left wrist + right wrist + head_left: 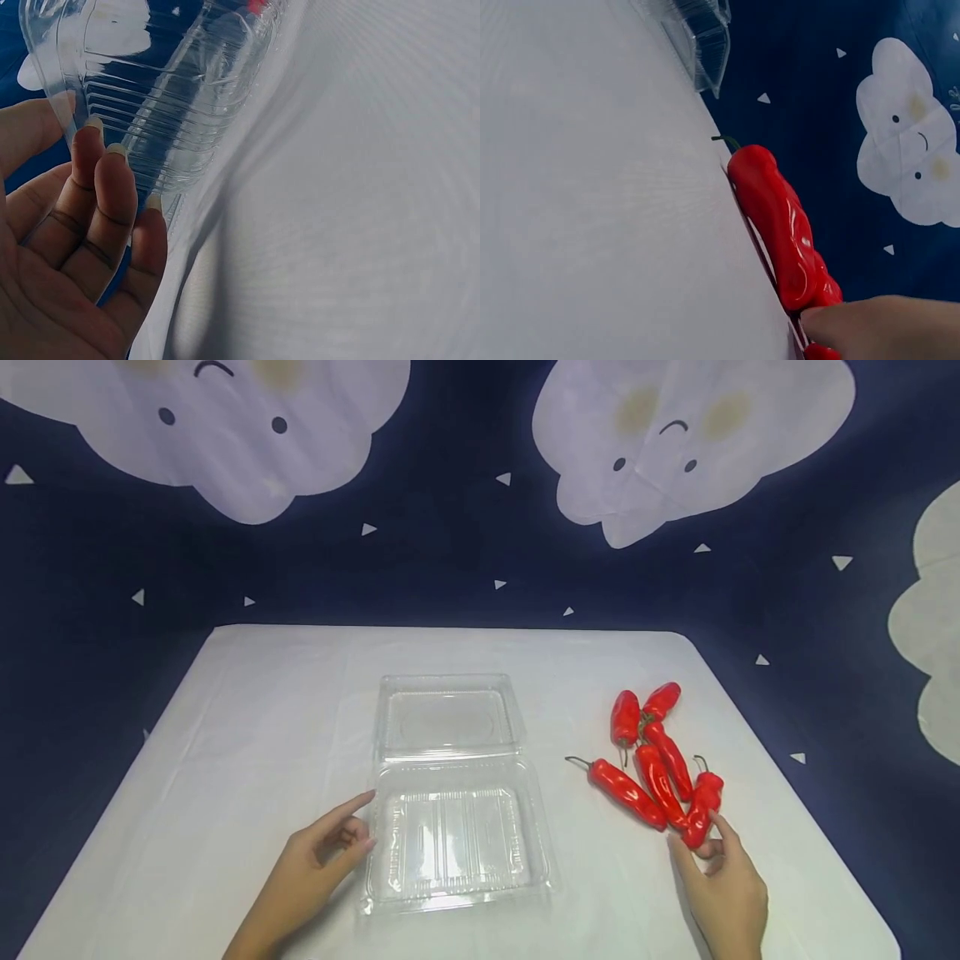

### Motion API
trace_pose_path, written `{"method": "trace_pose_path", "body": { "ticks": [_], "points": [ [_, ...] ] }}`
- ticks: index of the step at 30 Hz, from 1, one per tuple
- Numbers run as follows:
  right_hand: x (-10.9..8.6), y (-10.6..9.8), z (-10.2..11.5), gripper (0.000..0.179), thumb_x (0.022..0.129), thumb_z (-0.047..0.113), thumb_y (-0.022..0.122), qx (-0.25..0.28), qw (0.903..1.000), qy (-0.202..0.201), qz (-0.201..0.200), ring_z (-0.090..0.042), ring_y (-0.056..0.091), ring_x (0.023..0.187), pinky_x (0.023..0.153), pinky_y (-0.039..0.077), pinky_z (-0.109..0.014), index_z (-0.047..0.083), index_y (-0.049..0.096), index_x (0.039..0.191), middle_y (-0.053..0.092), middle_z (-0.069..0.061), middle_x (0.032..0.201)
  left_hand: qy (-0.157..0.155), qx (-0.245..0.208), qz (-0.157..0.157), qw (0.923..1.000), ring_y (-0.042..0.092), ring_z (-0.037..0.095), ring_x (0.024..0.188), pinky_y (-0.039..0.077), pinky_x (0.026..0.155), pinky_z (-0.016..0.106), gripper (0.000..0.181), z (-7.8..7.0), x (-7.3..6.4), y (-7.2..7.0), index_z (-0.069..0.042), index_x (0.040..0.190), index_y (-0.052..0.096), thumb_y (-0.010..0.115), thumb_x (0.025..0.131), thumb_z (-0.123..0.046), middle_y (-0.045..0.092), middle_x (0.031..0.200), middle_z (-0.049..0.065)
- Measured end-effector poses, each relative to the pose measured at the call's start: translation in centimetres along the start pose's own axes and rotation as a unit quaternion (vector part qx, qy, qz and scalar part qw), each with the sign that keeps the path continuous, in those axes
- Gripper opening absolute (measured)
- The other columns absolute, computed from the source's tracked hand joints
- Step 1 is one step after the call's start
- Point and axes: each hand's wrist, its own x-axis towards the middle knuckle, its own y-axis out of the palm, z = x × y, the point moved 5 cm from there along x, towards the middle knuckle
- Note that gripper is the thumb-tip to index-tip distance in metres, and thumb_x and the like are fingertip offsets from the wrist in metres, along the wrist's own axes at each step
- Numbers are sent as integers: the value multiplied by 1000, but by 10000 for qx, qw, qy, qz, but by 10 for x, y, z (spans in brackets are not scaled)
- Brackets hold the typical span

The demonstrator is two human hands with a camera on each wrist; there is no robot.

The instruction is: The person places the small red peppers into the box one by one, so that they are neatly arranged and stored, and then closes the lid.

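A clear plastic clamshell container (450, 897) lies with its lid (448, 753) folded back, away from me. My left hand (311, 868) is at its left edge, index finger and thumb spread apart along the rim. In the left wrist view, the fingertips of that hand (82, 247) are right at the ribbed plastic wall (161, 112). On the right, my right hand (723, 893) pinches the near end of a red chili pepper (703, 802) between thumb and fingers. The same hand (885, 326) partly covers the peppers in the right wrist view.
Several more red peppers (626, 793) lie in a loose cluster to the left of and beyond the right hand. The white table (262, 718) ends at a dark blue cloth (450, 585) with clouds and small triangles.
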Motion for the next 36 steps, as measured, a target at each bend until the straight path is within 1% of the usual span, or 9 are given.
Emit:
{"method": "trace_pose_path", "body": {
  "ticks": [7,11,15,18,22,25,28,31,36],
  "points": [
    [-1,1,3,75,86,26,80,-187,9987,-320,-347,-18,47,55,47,36,-23,8,48,151,62,-5,78,131,-19,-19,9999,65,13,85,54,82,19,53,-1,0,-1,-7,145,56,70,94,0,67,93,-5],
    [0,1,4,72,87,20,77,-234,9981,-337,-465,-24,52,56,47,39,-28,3,48,149,63,-12,82,57,-106,-18,9999,64,13,85,54,83,20,54,0,-1,-2,-7,145,56,71,94,0,67,93,-2],
    [2,1,5,71,87,20,75,-372,9980,-241,-450,-45,65,82,64,59,-51,0,47,149,62,-26,107,20,-143,4,9999,64,14,86,54,83,20,54,0,-1,-2,-6,145,55,71,93,0,67,93,1],
    [5,1,4,72,88,20,75,-394,9983,-158,-390,-53,61,109,84,54,-66,0,46,150,58,-31,126,48,-139,8,9999,64,14,85,54,83,20,54,0,-1,-2,-5,145,55,72,93,1,68,94,1],
    [10,1,-1,68,90,18,75,-307,9988,-31,-383,-54,56,119,92,47,-68,0,47,149,58,-31,133,86,-182,23,9998,64,14,85,54,82,20,55,0,0,-1,-5,145,55,71,93,2,67,93,0],
    [12,0,-5,61,92,16,72,-182,9988,113,-437,-50,62,113,94,51,-63,0,50,147,60,-30,132,130,-196,47,9997,64,14,85,53,82,20,55,0,0,-1,-5,145,55,71,93,3,67,93,-1],
    [13,-1,-10,53,95,16,69,49,9979,225,-611,-41,68,87,71,60,-35,0,56,143,64,-28,127,148,-188,51,9997,64,13,84,53,82,20,55,-1,0,-1,-5,145,55,71,93,3,67,93,-2],
    [12,-3,-13,46,98,18,66,331,9956,324,-814,-33,63,67,49,36,-15,0,60,139,67,-27,123,143,-193,43,9997,64,14,84,53,82,20,55,-1,0,-1,-5,145,55,71,93,3,67,93,-2],
    [10,-8,-19,42,102,24,58,840,9879,576,-1171,8,49,59,53,29,-8,1,63,137,67,-28,121,99,-199,83,9997,64,13,84,54,81,21,54,0,0,-1,-5,145,55,71,93,1,67,93,-2]
  ]
}}
